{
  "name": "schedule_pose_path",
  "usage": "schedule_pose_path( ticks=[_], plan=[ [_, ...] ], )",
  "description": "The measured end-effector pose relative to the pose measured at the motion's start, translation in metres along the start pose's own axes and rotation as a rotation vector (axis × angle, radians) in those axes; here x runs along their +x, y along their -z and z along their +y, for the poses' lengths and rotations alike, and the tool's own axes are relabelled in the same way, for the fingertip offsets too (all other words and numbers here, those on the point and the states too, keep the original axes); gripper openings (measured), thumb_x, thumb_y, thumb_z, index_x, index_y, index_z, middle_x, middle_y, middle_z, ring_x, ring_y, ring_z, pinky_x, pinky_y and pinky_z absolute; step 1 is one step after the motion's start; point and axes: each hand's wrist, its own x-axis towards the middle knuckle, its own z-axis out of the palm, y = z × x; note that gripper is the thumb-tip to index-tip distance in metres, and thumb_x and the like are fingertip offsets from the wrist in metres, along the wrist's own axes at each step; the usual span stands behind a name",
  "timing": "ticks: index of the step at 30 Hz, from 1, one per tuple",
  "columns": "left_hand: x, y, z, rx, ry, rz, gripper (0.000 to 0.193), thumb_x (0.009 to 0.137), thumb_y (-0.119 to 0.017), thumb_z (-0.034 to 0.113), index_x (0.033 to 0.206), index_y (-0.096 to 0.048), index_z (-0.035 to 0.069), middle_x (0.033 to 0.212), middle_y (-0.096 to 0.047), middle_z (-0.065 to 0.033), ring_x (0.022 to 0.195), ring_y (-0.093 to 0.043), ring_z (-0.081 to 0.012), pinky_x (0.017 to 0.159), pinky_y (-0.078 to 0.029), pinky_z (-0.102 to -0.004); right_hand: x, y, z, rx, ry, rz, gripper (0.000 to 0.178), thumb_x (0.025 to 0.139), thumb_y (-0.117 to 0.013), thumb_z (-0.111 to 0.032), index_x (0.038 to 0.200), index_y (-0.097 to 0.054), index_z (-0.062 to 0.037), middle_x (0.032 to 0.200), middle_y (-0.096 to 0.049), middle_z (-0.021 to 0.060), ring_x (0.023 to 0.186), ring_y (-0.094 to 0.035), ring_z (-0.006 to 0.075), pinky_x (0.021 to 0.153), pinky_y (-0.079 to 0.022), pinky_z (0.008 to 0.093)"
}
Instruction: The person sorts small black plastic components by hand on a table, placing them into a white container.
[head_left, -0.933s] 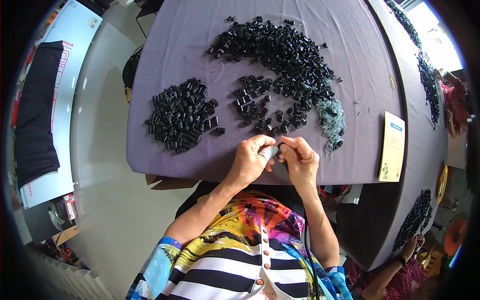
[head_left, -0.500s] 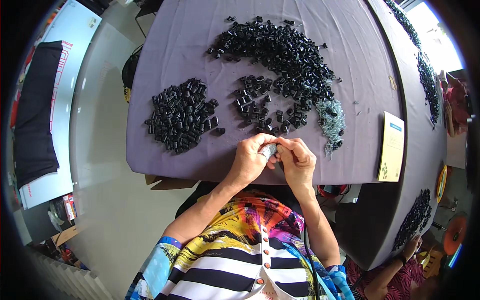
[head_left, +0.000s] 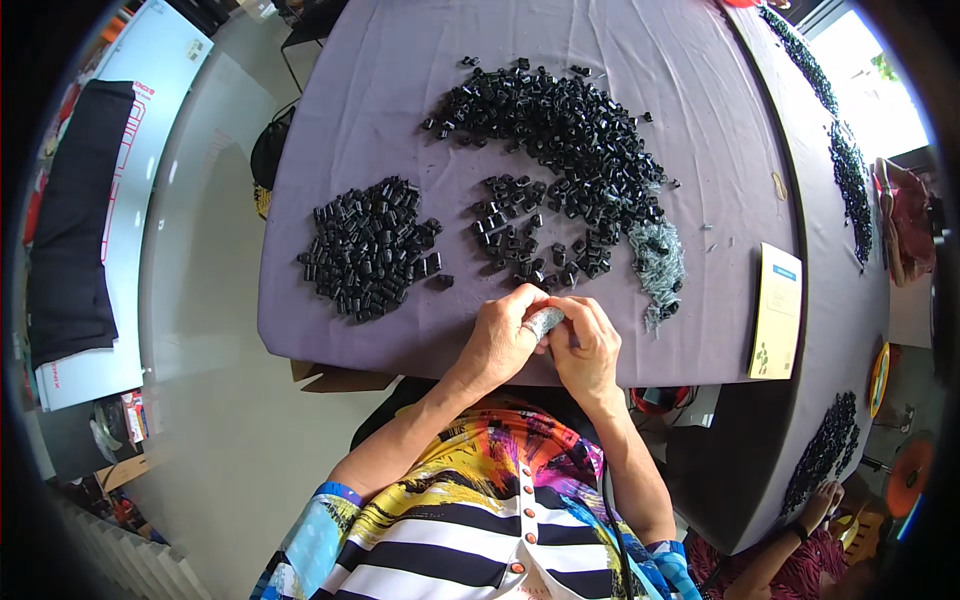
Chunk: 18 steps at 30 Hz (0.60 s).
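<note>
Currently, head view | left hand [head_left: 502,336] and right hand [head_left: 588,350] meet by the table's [head_left: 690,345] near edge; I can't tell whether fingers clamp anything | black pieces [head_left: 585,135] heaped far and left | risk: bulky finger wrap [head_left: 544,321] could weaken grip, dropping any hidden piece.

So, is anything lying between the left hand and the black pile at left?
One loose black piece lies just right of the pile of black pieces, roughly between it and the left hand; otherwise, only tablecloth shows there.
</note>
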Motion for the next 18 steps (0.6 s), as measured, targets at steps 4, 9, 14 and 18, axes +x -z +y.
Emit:
schedule_pose_path(
  ticks=[4, 9, 14, 18],
  plan=[
    [0.003, -0.002, -0.002, -0.02, 0.086, 0.019, 0.009, 0.091, -0.059, 0.005, 0.098, -0.061, -0.001, 0.073, -0.064, -0.0034, 0.061, -0.059, -0.0073, 0.054, -0.05, -0.0243, -0.001, -0.001, 0.003, -0.021, 0.017, 0.017, 0.031, 0.072, -0.059, 0.007, 0.102, -0.062, -0.0025, 0.088, -0.064, 0.0124, 0.078, -0.062, 0.0306, 0.07, -0.051, 0.0376],
    [0.003, -0.008, -0.015, 0.219, -0.13, 0.139, 0.006, 0.085, -0.066, 0.004, 0.086, -0.062, 0.001, 0.072, -0.068, -0.0096, 0.065, -0.065, -0.0143, 0.058, -0.05, -0.0321, -0.001, 0.003, 0.005, -0.088, 0.06, 0.009, 0.032, 0.071, -0.062, 0.005, 0.102, -0.063, -0.0026, 0.087, -0.064, 0.0106, 0.077, -0.059, 0.0288, 0.07, -0.049, 0.0366],
    [-0.002, -0.001, -0.017, 0.042, -0.021, 0.073, 0.003, 0.089, -0.061, 0.003, 0.087, -0.064, 0.003, 0.065, -0.057, 0.0037, 0.05, -0.05, -0.0014, 0.043, -0.039, -0.0196, -0.002, -0.001, 0.005, -0.095, 0.058, 0.017, 0.028, 0.071, -0.065, 0.003, 0.099, -0.067, -0.0026, 0.09, -0.064, 0.011, 0.082, -0.057, 0.0287, 0.072, -0.048, 0.0358],
    [-0.004, 0.002, -0.011, -0.09, 0.063, 0.041, 0.004, 0.089, -0.061, 0.002, 0.087, -0.064, 0.003, 0.063, -0.057, 0.0037, 0.05, -0.051, -0.0015, 0.041, -0.038, -0.0191, -0.003, 0.0, 0.003, -0.083, 0.061, 0.016, 0.023, 0.072, -0.066, 0.002, 0.095, -0.069, -0.0021, 0.084, -0.061, 0.0101, 0.079, -0.056, 0.0286, 0.07, -0.047, 0.0357]
  ],
)
